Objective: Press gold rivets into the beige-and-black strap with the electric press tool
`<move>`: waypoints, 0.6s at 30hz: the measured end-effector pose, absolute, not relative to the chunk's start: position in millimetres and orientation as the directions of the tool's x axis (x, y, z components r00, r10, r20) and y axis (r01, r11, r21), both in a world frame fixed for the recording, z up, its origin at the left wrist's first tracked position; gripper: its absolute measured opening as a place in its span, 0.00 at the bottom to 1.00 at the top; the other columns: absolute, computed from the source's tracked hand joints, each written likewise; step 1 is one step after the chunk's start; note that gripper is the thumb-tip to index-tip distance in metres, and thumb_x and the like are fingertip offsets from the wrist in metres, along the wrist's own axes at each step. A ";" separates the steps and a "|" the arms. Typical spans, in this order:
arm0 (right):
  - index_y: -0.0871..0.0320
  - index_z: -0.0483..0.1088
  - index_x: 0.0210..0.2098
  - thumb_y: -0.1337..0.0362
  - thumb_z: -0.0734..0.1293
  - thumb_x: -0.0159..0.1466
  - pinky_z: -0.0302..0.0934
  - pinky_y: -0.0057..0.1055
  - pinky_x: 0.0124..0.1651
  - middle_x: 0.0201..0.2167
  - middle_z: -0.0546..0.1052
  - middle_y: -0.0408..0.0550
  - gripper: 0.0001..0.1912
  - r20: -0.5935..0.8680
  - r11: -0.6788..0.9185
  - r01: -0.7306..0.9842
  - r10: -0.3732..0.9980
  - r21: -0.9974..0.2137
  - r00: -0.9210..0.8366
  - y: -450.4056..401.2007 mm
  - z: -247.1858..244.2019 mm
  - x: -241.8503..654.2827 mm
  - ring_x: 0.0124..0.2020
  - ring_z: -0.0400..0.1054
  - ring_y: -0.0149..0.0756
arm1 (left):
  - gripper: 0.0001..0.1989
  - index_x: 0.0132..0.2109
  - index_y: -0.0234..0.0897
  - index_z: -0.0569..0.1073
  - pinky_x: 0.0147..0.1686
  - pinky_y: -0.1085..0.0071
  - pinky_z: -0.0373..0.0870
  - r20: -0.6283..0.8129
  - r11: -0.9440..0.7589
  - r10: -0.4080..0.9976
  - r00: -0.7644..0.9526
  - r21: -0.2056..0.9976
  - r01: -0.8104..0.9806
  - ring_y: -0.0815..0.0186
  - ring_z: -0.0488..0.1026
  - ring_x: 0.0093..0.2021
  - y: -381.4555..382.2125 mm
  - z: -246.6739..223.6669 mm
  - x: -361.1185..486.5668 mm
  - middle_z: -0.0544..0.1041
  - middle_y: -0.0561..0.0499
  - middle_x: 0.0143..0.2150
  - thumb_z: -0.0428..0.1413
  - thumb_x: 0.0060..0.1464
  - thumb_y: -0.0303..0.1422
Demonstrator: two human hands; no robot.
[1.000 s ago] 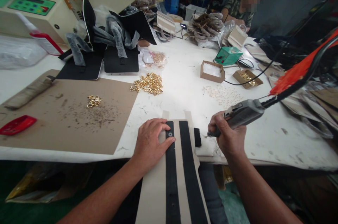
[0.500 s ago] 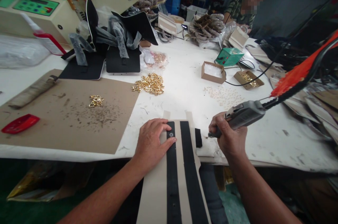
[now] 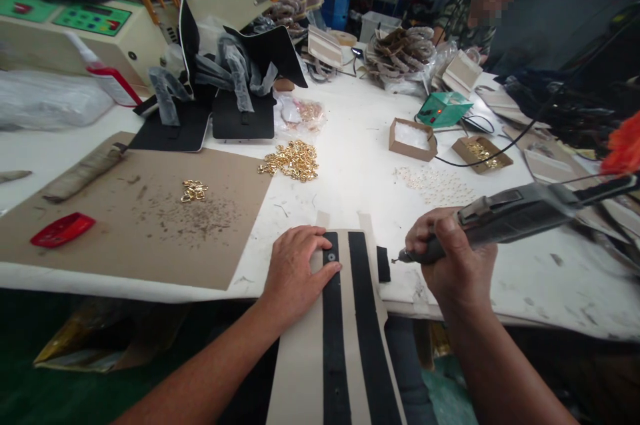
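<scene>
At the front of the desk (image 3: pixel 357 165), the beige panel (image 3: pixel 300 365) overhangs the edge, your left hand (image 3: pixel 299 271) flat on it, fingers spread either side of a round grey fitting (image 3: pixel 331 257) on the left black strip (image 3: pixel 334 338). Your right hand (image 3: pixel 457 258) has its fingers wrapped around the grey power tool (image 3: pixel 520 211), tip (image 3: pixel 395 261) just right of a black tab (image 3: pixel 383 265). Pin the panel flat, steady your tool wrist, guard your left fingertips.

Red plastic piece (image 3: pixel 63 230) on brown sheet (image 3: pixel 150 263)
</scene>
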State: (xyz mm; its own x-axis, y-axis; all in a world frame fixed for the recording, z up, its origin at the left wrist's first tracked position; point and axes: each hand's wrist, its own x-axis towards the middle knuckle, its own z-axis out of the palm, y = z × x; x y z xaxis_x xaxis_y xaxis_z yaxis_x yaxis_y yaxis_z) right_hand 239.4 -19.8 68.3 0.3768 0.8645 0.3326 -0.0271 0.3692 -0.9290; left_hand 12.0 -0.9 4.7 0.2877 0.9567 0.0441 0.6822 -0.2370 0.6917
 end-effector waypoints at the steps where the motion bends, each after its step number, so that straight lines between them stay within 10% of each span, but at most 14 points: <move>1: 0.60 0.71 0.29 0.57 0.73 0.64 0.60 0.30 0.22 0.22 0.70 0.42 0.14 0.337 0.382 -0.062 0.873 -0.922 0.353 -18.4 72.9 232.3 0.19 0.64 0.30 | 0.13 0.46 0.46 0.76 0.69 0.55 0.58 0.047 -0.239 0.956 0.289 0.693 0.680 0.63 0.66 0.66 -1.2 4.4 11.7 0.75 0.59 0.61 0.65 0.54 0.41; 18: 0.58 0.71 0.30 0.57 0.73 0.65 0.59 0.31 0.29 0.23 0.72 0.42 0.13 0.281 0.292 -0.169 0.956 -0.941 0.085 5.1 59.9 156.9 0.23 0.66 0.30 | 0.14 0.46 0.46 0.76 0.70 0.55 0.56 0.078 -0.257 0.952 0.295 0.724 0.640 0.62 0.65 0.66 -4.2 0.5 9.2 0.75 0.58 0.61 0.65 0.54 0.42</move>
